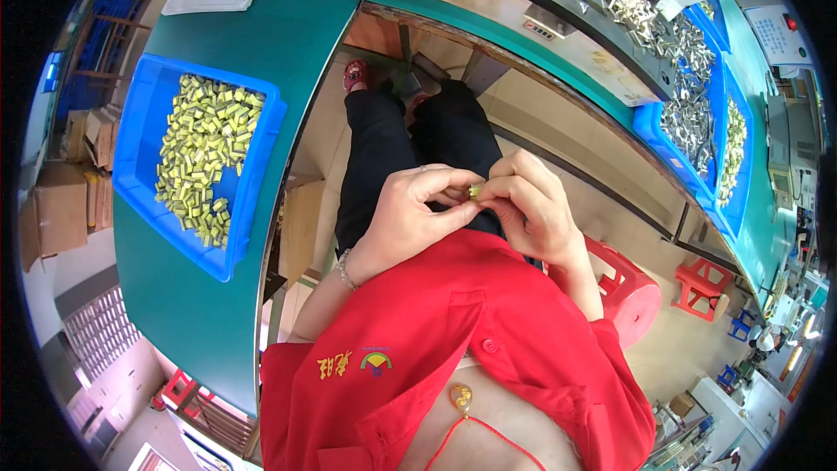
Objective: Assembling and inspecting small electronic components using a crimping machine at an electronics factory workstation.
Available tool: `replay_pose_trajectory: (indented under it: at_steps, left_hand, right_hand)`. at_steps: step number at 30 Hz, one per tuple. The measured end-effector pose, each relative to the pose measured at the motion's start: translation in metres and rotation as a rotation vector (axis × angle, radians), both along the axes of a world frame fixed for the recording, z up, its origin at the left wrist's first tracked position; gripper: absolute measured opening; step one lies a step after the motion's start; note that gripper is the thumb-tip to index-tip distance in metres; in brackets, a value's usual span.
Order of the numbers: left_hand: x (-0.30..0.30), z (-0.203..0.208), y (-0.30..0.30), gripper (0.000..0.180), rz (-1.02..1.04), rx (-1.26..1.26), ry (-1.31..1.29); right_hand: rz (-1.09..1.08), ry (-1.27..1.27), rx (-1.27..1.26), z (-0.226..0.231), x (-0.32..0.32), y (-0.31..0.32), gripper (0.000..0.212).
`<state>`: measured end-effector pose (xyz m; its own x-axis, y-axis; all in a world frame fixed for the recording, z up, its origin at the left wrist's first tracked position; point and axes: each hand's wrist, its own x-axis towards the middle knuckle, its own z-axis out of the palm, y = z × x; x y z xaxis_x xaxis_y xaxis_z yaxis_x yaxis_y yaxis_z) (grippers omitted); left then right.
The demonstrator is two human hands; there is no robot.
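Observation:
In front of my chest, above my lap, both hands meet around a small yellow-green block-shaped piece point(475, 192). My left hand point(410, 214) pinches it from the left between thumb and fingers. From the other side the fingertips of my right hand point(530, 208) close on the same piece, hiding much of it. To the left, a blue tray point(269, 126) stands on the green table, with a heap of similar yellow-green pieces point(205, 135) inside.
The green table point(192, 314) runs along my left. Ahead and right is a machine point(540, 17) on a green bench. Blue trays point(649, 122) there hold silvery metal parts point(689, 113) and more yellow-green pieces point(732, 153). Red stools point(632, 305) stand on the floor at right.

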<state>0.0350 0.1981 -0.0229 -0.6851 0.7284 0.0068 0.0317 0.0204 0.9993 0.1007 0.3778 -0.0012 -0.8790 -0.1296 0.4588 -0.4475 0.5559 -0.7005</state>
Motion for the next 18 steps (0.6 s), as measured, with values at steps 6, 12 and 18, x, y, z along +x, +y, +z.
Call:
replay_pose_trajectory:
  at_steps: [6,12,18]
  left_hand:
    - [-0.001,0.007,0.002,0.023,0.066,-0.047,-0.159]
    - [0.001,-0.007,-0.005,0.025,0.120,0.080,-0.269]
    - [0.004,-0.008,-0.013,0.023,0.126,0.059,-0.218]
  right_hand:
    - [-0.271,0.008,-0.243,0.012,-0.008,0.026,0.020]
    - [-0.714,0.201,-0.175,0.028,-0.058,0.091,0.023]
    - [-0.751,0.179,0.063,0.060,-0.102,0.109,0.040]
